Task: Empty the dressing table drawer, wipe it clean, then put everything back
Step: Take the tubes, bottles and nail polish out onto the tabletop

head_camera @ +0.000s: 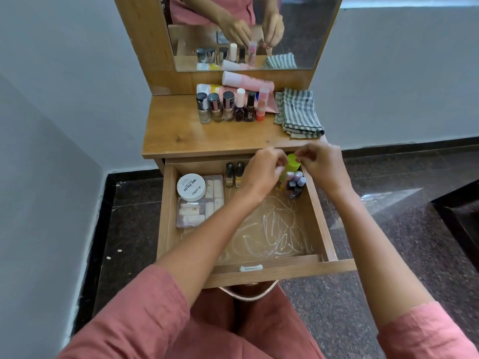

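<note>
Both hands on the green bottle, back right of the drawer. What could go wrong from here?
1. The green bottle, pinched by the left hand and right hand, sits against a cluster of small polish bottles; lifting it may topple them.
2. White smears streak the drawer floor; anything dragged through could get smeared.
3. The bottle row on the tabletop is tight; adding one may knock others.
</note>
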{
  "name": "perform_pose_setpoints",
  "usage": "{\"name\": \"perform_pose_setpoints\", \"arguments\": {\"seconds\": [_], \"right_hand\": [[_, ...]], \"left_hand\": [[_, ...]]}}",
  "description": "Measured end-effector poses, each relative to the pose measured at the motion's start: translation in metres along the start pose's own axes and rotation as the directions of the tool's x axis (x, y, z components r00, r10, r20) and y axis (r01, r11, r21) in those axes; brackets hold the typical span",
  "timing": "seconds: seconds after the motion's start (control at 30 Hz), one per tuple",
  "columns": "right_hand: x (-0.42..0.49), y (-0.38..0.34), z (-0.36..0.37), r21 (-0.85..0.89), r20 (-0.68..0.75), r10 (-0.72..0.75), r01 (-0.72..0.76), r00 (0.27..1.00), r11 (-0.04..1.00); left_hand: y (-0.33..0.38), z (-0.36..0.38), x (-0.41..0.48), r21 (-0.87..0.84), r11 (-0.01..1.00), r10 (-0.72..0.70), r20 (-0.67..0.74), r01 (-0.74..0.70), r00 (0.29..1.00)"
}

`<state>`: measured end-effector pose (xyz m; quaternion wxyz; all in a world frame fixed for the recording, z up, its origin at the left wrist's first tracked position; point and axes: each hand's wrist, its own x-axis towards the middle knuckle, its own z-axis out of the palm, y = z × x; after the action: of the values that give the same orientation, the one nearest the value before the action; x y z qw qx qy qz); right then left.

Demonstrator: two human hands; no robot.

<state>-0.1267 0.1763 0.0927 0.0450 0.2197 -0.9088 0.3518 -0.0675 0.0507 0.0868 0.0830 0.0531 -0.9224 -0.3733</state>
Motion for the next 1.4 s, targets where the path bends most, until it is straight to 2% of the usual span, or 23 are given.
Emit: {"name": "perform_pose_setpoints", "arguments": {"seconds": [0.13,0.3,0.47,0.63,0.97,1.1,1.4], "right_hand": [[-0.027,0.023,0.007,-0.056,0.047,0.045,-0.043,0.998,0.998],[-0.044,0.028,0.014,-0.089,0.062,0.105,-0.099,0.993,0.991],[-0.045,0.03,0.018,-0.089,0.065,0.11,-0.104,0.992,0.991],[-0.046,0.031,0.019,-0.095,0.062,0.092,-0.086,0.994,0.992],[-0.043,0.018,0.005,-0.018,0.094,0.046,-0.045,0.994,0.999],[-0.03,-0.006,-0.005,0.008,0.097,0.007,-0.007,0.995,1.0],[0.008,-0.071,-0.011,0.064,0.059,-0.107,0.103,0.993,0.993]], "left_hand": [[-0.006,0.036,-0.015,0.067,0.998,-0.009,0.08,0.004,0.997],[-0.01,0.059,-0.024,0.221,0.971,0.066,0.102,-0.087,0.993],[-0.013,0.064,-0.023,0.263,0.957,0.095,0.11,-0.121,0.989],[-0.011,0.064,-0.02,0.224,0.971,0.072,0.083,-0.089,0.994],[-0.011,0.043,-0.023,0.039,0.998,-0.051,0.015,0.05,0.999],[-0.009,0.009,-0.021,-0.027,0.999,-0.042,-0.045,0.041,0.998],[-0.008,-0.068,-0.009,-0.044,0.999,0.007,-0.145,-0.013,0.989]]}}
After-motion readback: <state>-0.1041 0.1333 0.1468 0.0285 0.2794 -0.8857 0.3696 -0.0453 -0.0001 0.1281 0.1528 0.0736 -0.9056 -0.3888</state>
